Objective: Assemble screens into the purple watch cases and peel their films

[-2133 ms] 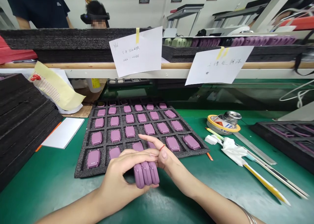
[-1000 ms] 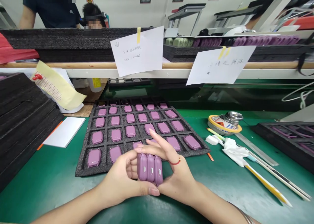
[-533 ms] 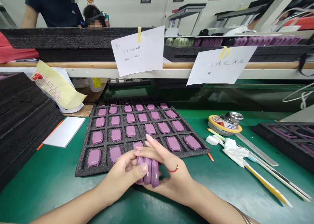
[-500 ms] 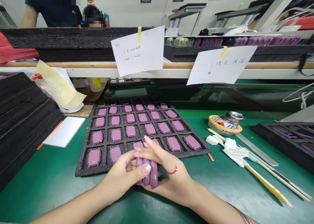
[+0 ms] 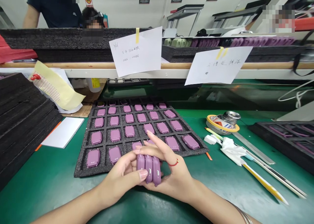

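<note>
Between the bare left hand (image 5: 121, 178) and the bare right hand (image 5: 178, 180), three purple, rounded-rectangular cases (image 5: 148, 165) stand on edge, side by side. The left hand pinches them from the left, thumb across the near side; the right curls round from the right, fingers above. Just beyond lies a black foam compartment tray (image 5: 103, 158) on a green tabletop (image 5: 157, 206).

"3/26" is handwritten in the upper left corner of the left paper sheet (image 5: 136, 61) on the shelf (image 5: 173, 74) front edge; other writing is unclear.
</note>
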Demonstrator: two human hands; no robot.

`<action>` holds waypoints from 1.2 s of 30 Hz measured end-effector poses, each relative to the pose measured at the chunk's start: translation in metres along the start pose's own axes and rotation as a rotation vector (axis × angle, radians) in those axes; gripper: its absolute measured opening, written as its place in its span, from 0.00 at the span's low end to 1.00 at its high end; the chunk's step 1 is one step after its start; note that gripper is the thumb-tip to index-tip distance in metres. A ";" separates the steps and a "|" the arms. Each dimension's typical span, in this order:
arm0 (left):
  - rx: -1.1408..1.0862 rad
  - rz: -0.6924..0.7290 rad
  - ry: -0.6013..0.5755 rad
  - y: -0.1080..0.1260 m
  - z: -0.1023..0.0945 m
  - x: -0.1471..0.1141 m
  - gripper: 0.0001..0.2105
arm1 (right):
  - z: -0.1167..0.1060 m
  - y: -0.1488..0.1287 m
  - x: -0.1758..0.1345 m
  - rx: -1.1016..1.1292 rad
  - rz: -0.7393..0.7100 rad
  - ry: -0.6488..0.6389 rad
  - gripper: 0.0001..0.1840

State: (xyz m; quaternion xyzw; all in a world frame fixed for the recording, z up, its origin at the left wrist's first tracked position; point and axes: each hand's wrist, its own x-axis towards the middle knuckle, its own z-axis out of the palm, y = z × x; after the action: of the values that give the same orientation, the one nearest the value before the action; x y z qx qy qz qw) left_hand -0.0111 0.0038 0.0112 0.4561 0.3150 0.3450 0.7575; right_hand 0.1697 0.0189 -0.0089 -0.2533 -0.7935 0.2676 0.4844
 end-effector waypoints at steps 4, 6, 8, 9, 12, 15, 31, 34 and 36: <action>0.065 -0.004 0.037 0.004 0.003 0.000 0.26 | -0.001 -0.001 0.001 0.001 0.001 -0.017 0.53; 0.075 -0.012 0.052 0.005 0.004 0.000 0.27 | -0.001 -0.001 0.002 -0.002 -0.006 -0.009 0.53; 0.072 -0.018 0.053 0.003 0.004 0.000 0.28 | -0.001 -0.001 0.002 -0.001 -0.009 0.000 0.54; 0.076 -0.018 0.057 0.002 0.004 0.000 0.29 | -0.001 -0.001 0.002 -0.003 -0.011 -0.002 0.53; 0.127 -0.018 0.118 0.000 0.004 0.002 0.31 | 0.001 -0.001 0.003 -0.021 -0.019 -0.031 0.51; 0.156 -0.041 0.150 -0.001 0.006 0.004 0.30 | 0.003 0.001 0.003 -0.035 -0.020 -0.038 0.49; 0.387 0.070 0.202 -0.007 0.003 0.002 0.17 | 0.003 -0.003 0.004 -0.123 -0.115 -0.077 0.50; 0.358 0.094 0.178 -0.006 0.003 0.003 0.19 | 0.003 0.000 0.003 -0.127 -0.131 -0.081 0.46; 0.345 0.105 0.179 -0.005 0.004 0.003 0.21 | 0.002 0.000 0.003 -0.145 -0.160 -0.091 0.43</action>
State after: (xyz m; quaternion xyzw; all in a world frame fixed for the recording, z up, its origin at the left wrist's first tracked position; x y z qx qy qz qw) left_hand -0.0053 0.0031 0.0079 0.5625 0.4115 0.3641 0.6179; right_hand 0.1667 0.0208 -0.0080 -0.2113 -0.8494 0.1813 0.4483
